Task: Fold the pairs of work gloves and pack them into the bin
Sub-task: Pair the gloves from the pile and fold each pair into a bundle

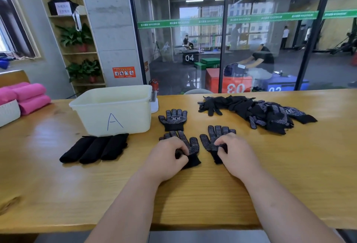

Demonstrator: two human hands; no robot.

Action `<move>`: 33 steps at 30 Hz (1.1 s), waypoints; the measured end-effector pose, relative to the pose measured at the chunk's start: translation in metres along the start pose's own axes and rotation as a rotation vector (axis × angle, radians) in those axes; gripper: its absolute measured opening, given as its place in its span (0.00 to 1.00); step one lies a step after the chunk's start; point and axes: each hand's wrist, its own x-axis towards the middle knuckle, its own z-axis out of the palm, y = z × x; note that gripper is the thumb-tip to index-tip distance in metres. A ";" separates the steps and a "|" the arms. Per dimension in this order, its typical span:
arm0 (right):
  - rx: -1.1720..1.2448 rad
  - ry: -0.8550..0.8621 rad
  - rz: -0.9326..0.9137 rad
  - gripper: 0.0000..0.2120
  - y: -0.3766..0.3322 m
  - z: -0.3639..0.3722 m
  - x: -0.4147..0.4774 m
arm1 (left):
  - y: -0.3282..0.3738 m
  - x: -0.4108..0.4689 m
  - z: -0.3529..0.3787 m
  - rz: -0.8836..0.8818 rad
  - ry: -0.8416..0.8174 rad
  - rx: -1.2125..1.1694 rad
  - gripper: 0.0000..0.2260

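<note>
Two black dotted work gloves lie flat side by side on the wooden table (289, 165). My left hand (167, 156) pinches the left glove (190, 145) near its cuff. My right hand (234, 152) pinches the right glove (212, 138) near its cuff. A third dotted glove (173, 119) lies flat just beyond them. Three folded black glove bundles (94, 148) sit in a row in front of the cream bin (114, 111) marked "A", at the left. A pile of loose gloves (260, 110) lies at the far right.
Rolled pink towels (29, 96) and a white basket (8, 112) sit at the table's far left. A glass wall stands behind the table, with a shelf of plants at the back left. The table's front edge runs close below my forearms.
</note>
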 end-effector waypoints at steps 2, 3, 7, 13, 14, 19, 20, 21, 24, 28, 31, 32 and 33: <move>0.030 0.012 0.003 0.07 0.004 -0.005 -0.004 | 0.001 -0.004 -0.001 0.003 0.037 -0.006 0.03; 0.024 0.027 -0.001 0.06 0.006 -0.007 -0.006 | 0.002 -0.005 -0.001 0.012 0.058 0.012 0.02; -0.196 -0.096 -0.030 0.19 0.000 -0.010 -0.008 | 0.009 -0.003 0.006 -0.028 -0.065 0.198 0.24; -0.121 -0.236 -0.047 0.22 -0.008 -0.010 -0.018 | 0.014 -0.005 0.006 -0.074 -0.035 0.187 0.21; -0.078 -0.176 -0.045 0.21 -0.009 -0.013 -0.019 | 0.015 -0.005 0.006 -0.074 0.023 0.165 0.19; -0.214 -0.078 -0.098 0.26 -0.020 -0.016 -0.004 | 0.013 0.001 0.012 -0.074 0.002 0.213 0.23; -0.278 -0.169 -0.108 0.29 -0.022 -0.012 0.000 | 0.011 0.002 0.015 -0.089 -0.083 0.276 0.25; -0.324 -0.269 -0.099 0.33 -0.023 -0.006 0.004 | 0.009 0.004 0.017 -0.109 -0.157 0.329 0.27; -0.353 -0.474 -0.014 0.36 -0.023 0.010 0.014 | 0.007 0.012 0.022 -0.160 -0.281 0.425 0.31; -0.369 -0.499 0.038 0.36 -0.024 0.014 0.023 | 0.010 0.018 0.024 -0.209 -0.311 0.494 0.32; -0.371 -0.498 0.062 0.37 -0.027 0.012 0.021 | 0.013 0.018 0.022 -0.227 -0.323 0.496 0.32; -0.370 -0.497 0.071 0.37 -0.028 0.011 0.019 | 0.014 0.017 0.022 -0.228 -0.327 0.494 0.32; -0.365 -0.495 0.079 0.37 -0.028 0.011 0.017 | 0.015 0.016 0.021 -0.229 -0.330 0.494 0.32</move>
